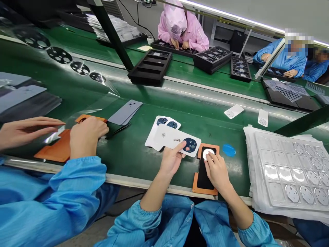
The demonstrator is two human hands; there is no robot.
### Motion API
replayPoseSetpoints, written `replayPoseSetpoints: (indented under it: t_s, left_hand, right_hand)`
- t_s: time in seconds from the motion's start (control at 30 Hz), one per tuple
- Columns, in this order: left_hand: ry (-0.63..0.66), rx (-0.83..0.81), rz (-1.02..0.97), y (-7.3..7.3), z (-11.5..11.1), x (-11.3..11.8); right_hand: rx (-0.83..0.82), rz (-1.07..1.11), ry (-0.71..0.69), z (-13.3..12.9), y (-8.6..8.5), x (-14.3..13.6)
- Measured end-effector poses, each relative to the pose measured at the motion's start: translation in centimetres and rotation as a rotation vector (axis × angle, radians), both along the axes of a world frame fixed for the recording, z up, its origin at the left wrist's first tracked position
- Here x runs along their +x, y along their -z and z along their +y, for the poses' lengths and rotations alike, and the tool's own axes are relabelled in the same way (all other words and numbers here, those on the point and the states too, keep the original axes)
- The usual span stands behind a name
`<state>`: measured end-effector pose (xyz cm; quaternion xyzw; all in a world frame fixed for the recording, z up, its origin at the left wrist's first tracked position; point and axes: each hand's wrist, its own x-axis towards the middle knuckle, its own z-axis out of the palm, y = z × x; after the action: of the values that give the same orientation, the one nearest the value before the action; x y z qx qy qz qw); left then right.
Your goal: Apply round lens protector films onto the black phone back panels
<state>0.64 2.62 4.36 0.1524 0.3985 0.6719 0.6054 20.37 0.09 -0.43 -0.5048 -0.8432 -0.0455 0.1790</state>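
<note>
My left hand grips a white phone back panel by its end with the dark round camera area, thumb on top. Two more white panels with dark camera circles lie partly under it. Fingers of my right hand are pressed together on a round white disc at the upper part of a black phone-shaped piece. That black piece sits in an orange fixture near the table's front edge. Right of the fixture lies a blue oval film.
At the right, a clear tray holds several round discs. Two small white cards lie behind. A co-worker's hands are at another orange fixture on the left, beside grey panels and tweezers. Black trays stand across the bench.
</note>
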Motion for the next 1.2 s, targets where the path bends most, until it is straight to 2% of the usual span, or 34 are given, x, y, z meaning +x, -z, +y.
replayPoseSetpoints:
  t_s: [0.1,0.23,0.33,0.5,0.6,0.73,1.03,1.2]
  left_hand:
    - [-0.039,-0.027,0.024,0.2,0.0,0.8]
    - [-0.069,-0.035,0.078,0.6,0.0,2.5]
    - [-0.034,-0.011,0.231,0.7,-0.2,4.2]
    - [0.015,0.124,0.419,0.7,-1.6,6.0]
    - [0.056,0.216,0.494,1.1,-2.4,6.2]
    - [0.104,0.248,0.575,1.7,-2.8,6.2]
    - [0.115,0.263,0.558,1.3,-2.9,6.6]
    - [0.135,0.321,0.563,0.4,-3.1,6.6]
  right_hand:
    - [0.015,0.162,-0.031,-0.3,-1.7,0.3]
    - [0.047,0.541,-0.072,-1.0,-5.4,-0.2]
    - [0.028,0.621,-0.056,-0.9,-7.0,-1.3]
    - [0.098,0.652,0.1,0.7,-6.4,-2.5]
    - [0.098,0.706,0.098,1.2,-6.2,-2.4]
    - [0.076,0.761,0.1,1.1,-6.3,-2.4]
    - [0.032,0.861,0.1,1.0,-6.1,-2.2]
    - [0.068,0.843,0.132,0.8,-6.3,-2.5]
